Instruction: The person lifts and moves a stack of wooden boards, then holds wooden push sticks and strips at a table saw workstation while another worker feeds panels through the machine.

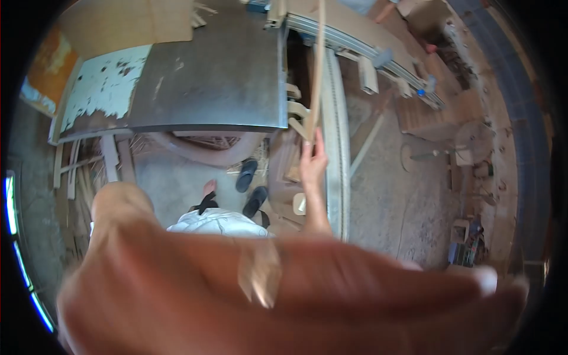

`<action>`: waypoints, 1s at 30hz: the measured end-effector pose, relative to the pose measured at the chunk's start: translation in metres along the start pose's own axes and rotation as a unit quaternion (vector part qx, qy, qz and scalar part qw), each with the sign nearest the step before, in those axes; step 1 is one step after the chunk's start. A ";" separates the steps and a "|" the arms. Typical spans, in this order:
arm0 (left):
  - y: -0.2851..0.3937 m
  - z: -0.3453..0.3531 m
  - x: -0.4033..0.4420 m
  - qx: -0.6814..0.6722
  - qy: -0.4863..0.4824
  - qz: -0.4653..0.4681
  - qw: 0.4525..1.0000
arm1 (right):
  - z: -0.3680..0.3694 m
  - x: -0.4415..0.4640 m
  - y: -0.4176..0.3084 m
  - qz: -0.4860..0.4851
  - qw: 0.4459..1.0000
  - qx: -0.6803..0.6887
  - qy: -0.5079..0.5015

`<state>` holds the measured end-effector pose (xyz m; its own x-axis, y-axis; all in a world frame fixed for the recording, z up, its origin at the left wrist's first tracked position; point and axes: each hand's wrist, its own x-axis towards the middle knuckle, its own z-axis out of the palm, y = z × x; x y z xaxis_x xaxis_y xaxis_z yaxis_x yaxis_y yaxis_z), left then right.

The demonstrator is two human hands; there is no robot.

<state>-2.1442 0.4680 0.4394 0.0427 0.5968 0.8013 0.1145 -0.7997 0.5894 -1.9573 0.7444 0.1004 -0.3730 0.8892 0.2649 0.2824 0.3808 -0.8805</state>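
Note:
A long, thin wooden strip runs upward from my right hand, whose fingers are closed around its lower end. This hand is beside the right edge of the dark metal table and a long pale metal rail. My left hand is very close to the camera, large and blurred across the bottom of the view. It points to the right; its fingers are smeared, and whether it holds anything cannot be made out.
Another person's arm shows at the top, behind a fence with metal rails. Dark slippers lie on the floor. Wood pieces are under the table's left side. A standing fan is at right.

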 end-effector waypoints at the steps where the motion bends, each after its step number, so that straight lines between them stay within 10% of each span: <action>1: -0.005 -0.012 -0.008 -0.008 0.044 -0.024 0.999 | 0.006 0.012 0.000 0.007 1.000 -0.013 0.012; 6: -0.094 -0.091 -0.075 -0.074 0.330 -0.304 0.890 | 0.033 0.087 -0.035 0.016 0.999 -0.050 -0.008; 10: -0.202 -0.141 -0.216 0.003 0.384 -0.538 0.750 | 0.079 0.172 -0.048 0.002 0.993 -0.117 -0.016; 15: -0.236 -0.112 -0.453 0.084 0.380 -0.722 0.572 | 0.103 0.217 -0.044 -0.025 0.977 -0.201 -0.074; 20: -0.213 -0.101 -0.642 0.060 0.097 -0.916 0.384 | 0.136 0.274 -0.057 -0.016 0.967 -0.233 -0.104; 22: -0.181 -0.097 -0.612 0.036 0.250 -0.921 0.296 | 0.151 0.308 -0.042 -0.060 0.969 -0.225 -0.083; 30: -0.171 -0.104 -0.558 0.130 0.280 -0.871 0.381 | 0.171 0.349 -0.098 0.218 0.960 -0.123 -0.126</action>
<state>-2.2904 0.2649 -0.0978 -0.5342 0.0404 -0.8444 -0.4180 0.8555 0.3055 -2.2668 0.9743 0.2117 -0.3652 0.8999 -0.2382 0.6486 0.0625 -0.7586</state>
